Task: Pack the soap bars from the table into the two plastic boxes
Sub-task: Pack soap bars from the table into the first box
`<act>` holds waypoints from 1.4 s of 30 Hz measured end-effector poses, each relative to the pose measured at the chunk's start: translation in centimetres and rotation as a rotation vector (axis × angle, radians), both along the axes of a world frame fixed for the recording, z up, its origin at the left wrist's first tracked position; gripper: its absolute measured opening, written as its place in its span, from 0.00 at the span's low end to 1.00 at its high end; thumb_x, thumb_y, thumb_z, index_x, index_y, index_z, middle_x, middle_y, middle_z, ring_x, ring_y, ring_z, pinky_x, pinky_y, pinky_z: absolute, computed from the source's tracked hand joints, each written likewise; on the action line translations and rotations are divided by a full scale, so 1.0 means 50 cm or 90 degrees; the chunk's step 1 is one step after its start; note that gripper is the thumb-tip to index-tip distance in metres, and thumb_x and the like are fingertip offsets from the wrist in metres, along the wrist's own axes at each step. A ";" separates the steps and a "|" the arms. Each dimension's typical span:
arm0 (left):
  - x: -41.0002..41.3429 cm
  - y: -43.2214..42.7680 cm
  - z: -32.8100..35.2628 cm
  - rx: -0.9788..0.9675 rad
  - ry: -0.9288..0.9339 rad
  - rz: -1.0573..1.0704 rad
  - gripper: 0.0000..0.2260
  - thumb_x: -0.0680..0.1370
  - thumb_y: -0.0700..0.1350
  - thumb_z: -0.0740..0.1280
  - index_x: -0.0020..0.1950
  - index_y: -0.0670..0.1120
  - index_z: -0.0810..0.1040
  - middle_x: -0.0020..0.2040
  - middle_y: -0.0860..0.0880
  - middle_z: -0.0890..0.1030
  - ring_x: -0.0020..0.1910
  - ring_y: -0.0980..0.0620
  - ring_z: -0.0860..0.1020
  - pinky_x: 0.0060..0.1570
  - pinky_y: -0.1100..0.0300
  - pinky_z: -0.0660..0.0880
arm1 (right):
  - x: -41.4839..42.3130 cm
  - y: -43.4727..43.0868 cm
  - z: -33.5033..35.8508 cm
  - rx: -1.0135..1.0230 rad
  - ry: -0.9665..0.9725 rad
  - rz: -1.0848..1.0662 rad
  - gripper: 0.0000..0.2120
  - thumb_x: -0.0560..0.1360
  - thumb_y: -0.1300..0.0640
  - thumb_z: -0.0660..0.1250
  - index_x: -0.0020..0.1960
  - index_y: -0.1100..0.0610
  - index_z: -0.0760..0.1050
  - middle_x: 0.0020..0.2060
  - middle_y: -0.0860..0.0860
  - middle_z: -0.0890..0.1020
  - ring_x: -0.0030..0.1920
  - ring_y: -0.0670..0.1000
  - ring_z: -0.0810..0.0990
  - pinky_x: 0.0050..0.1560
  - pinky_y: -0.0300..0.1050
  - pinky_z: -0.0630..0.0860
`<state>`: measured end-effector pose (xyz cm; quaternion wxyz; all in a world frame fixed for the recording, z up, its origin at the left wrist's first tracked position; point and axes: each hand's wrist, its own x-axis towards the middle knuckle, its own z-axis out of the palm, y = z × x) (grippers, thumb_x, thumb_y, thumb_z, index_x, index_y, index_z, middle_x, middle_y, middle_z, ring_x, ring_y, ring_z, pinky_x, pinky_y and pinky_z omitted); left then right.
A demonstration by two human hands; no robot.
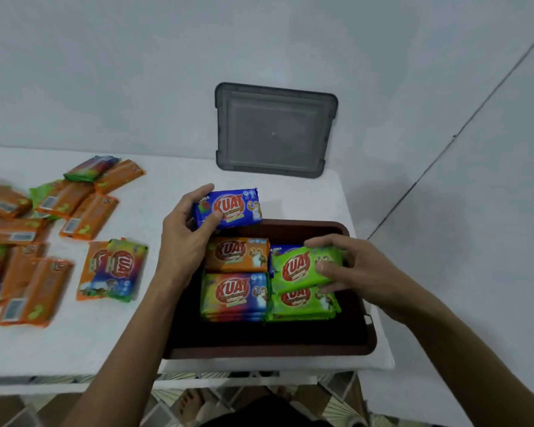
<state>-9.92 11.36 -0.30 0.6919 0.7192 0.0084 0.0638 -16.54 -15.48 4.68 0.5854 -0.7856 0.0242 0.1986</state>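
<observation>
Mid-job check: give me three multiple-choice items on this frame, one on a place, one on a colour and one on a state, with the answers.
1. Where is the lid? A on a chair; B upright against the wall; C on a shelf.
2. What colour is the bar in the left hand? A green; B orange; C blue.
3. What is the right hand doing? A gripping a green bar; B lying flat and empty; C making an empty fist.

Answers:
1. B, the lid stands against the wall.
2. C, the wrapper is blue.
3. A, the fingers and thumb clasp the green bar.
</observation>
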 end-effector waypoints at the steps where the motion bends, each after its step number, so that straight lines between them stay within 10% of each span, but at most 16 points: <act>1: -0.002 0.000 0.001 0.006 0.000 -0.003 0.18 0.79 0.43 0.67 0.68 0.53 0.74 0.62 0.51 0.79 0.59 0.55 0.79 0.51 0.53 0.81 | -0.005 0.004 -0.006 -0.016 0.012 0.014 0.13 0.78 0.61 0.67 0.61 0.51 0.78 0.57 0.51 0.80 0.54 0.50 0.83 0.47 0.49 0.83; 9: -0.010 -0.003 0.009 0.011 0.004 -0.019 0.17 0.79 0.43 0.67 0.66 0.55 0.74 0.58 0.58 0.78 0.55 0.61 0.80 0.46 0.60 0.81 | -0.017 0.020 -0.027 -0.244 0.050 0.030 0.14 0.80 0.62 0.63 0.63 0.48 0.73 0.58 0.50 0.76 0.48 0.50 0.83 0.44 0.47 0.84; 15: -0.007 -0.003 0.007 0.003 0.001 -0.029 0.17 0.78 0.43 0.67 0.67 0.54 0.74 0.59 0.55 0.79 0.56 0.59 0.80 0.46 0.61 0.81 | -0.026 0.030 -0.043 -0.399 -0.057 0.082 0.16 0.81 0.62 0.61 0.66 0.51 0.70 0.63 0.54 0.76 0.49 0.47 0.77 0.33 0.25 0.72; 20: -0.006 -0.005 0.004 -0.006 0.000 -0.038 0.17 0.78 0.43 0.67 0.67 0.55 0.74 0.60 0.53 0.79 0.56 0.58 0.80 0.46 0.61 0.81 | -0.036 0.052 -0.053 -0.496 -0.062 0.097 0.19 0.81 0.59 0.62 0.71 0.51 0.68 0.65 0.56 0.76 0.60 0.53 0.78 0.59 0.44 0.78; 27: -0.010 -0.007 0.010 -0.013 0.004 -0.042 0.17 0.78 0.41 0.67 0.67 0.52 0.74 0.58 0.54 0.80 0.55 0.59 0.80 0.47 0.60 0.81 | -0.038 0.055 -0.013 -0.607 -0.155 0.078 0.16 0.82 0.52 0.61 0.68 0.53 0.68 0.58 0.54 0.79 0.52 0.51 0.80 0.51 0.43 0.78; 33: -0.014 -0.010 0.023 -0.061 0.045 -0.102 0.19 0.76 0.42 0.69 0.67 0.51 0.75 0.59 0.50 0.81 0.58 0.50 0.81 0.49 0.49 0.82 | 0.020 0.059 -0.001 -0.301 -0.310 -0.067 0.15 0.79 0.54 0.65 0.65 0.51 0.73 0.52 0.49 0.83 0.51 0.43 0.81 0.46 0.33 0.80; 42: -0.037 -0.028 0.042 -0.095 0.103 -0.230 0.20 0.73 0.46 0.70 0.65 0.52 0.76 0.57 0.48 0.83 0.55 0.45 0.82 0.47 0.47 0.82 | 0.045 0.091 -0.002 0.186 -0.085 -0.172 0.17 0.77 0.56 0.68 0.65 0.49 0.74 0.56 0.55 0.83 0.55 0.55 0.84 0.51 0.65 0.80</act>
